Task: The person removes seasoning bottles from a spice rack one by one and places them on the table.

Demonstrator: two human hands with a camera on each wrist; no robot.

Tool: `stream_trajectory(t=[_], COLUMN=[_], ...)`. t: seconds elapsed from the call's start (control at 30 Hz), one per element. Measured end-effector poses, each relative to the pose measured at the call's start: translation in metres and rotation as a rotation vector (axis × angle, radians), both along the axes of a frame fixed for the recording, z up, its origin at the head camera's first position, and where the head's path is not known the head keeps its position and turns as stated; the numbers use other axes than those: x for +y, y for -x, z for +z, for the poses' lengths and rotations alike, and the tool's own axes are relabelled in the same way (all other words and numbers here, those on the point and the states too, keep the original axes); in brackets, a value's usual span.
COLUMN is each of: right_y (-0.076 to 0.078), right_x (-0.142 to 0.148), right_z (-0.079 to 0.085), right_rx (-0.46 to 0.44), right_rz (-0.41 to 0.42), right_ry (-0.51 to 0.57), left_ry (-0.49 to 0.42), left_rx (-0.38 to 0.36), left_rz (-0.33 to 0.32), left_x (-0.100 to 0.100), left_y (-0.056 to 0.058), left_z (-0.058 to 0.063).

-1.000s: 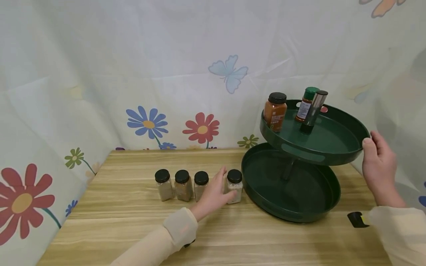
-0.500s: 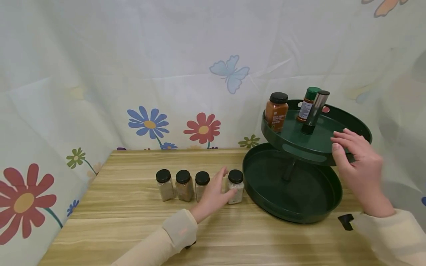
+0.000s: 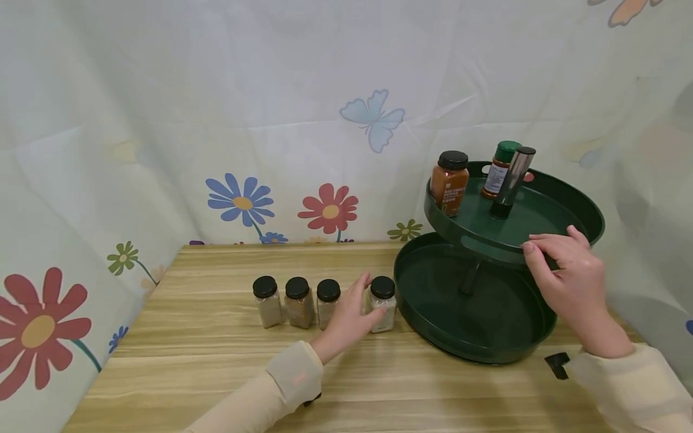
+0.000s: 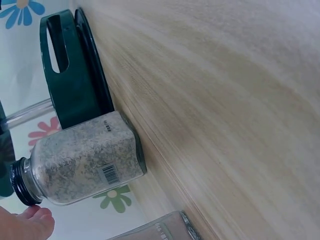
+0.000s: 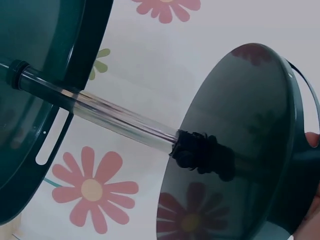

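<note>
My left hand (image 3: pixel 346 319) reaches low over the table with fingers relaxed, between two black-lidded spice jars. The right-hand jar (image 3: pixel 382 316), filled with pale flakes, stands by its thumb; in the left wrist view the fingertips (image 4: pixel 40 222) are right at its lid. My right hand (image 3: pixel 571 282) pinches the front rim of the upper tray (image 3: pixel 563 207) on a dark green two-tier tray stand. A fingertip shows at the handle slot in the right wrist view. The upper tray bears a red pepper jar (image 3: pixel 450 189), a green-capped bottle (image 3: pixel 494 177) and a silver cylinder (image 3: pixel 514 180).
Left of my left hand, a pale jar (image 3: pixel 269 311), a brown jar (image 3: pixel 299 311) and a partly covered jar (image 3: pixel 326 311) stand in a row. The lower tray (image 3: pixel 471 344) sits close to the right-hand jar. A flowered curtain (image 3: pixel 303 90) hangs behind the wooden table (image 3: pixel 206 355).
My right hand has left the right side of the upper tray and moved left to its front rim. The left hand and the jars have stayed put.
</note>
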State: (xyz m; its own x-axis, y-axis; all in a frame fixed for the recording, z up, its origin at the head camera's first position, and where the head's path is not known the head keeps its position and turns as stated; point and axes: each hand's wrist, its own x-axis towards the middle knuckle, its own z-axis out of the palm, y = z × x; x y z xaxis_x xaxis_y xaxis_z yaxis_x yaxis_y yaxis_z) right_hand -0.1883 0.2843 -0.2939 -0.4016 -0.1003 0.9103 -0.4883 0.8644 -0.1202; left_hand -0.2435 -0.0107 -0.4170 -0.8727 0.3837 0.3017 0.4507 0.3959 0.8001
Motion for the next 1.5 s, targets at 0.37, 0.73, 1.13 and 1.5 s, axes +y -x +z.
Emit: stream_trajectory(t=[0.37,0.73,1.13,1.5], right_y=[0.009,0.011,0.006,0.009], right_x=[0.017,0.035,0.036,0.053], right_z=[-0.009,-0.009,0.001,0.005], right_rx=[0.089,0.023,-0.141,-0.334], right_rz=[0.016,0.055,-0.008,-0.126], right_ry=[0.124,0.228,0.391,0.546], left_ry=[-0.029,-0.029,-0.031,-0.034], left_rx=[0.023,0.03,-0.022,-0.013], left_rz=[0.014,0.015,0.018,0.015], left_x=[0.003,0.003,0.005,0.004], left_y=[0.001,0.003,0.002,0.001], left_z=[-0.001,-0.002,0.001,0.003])
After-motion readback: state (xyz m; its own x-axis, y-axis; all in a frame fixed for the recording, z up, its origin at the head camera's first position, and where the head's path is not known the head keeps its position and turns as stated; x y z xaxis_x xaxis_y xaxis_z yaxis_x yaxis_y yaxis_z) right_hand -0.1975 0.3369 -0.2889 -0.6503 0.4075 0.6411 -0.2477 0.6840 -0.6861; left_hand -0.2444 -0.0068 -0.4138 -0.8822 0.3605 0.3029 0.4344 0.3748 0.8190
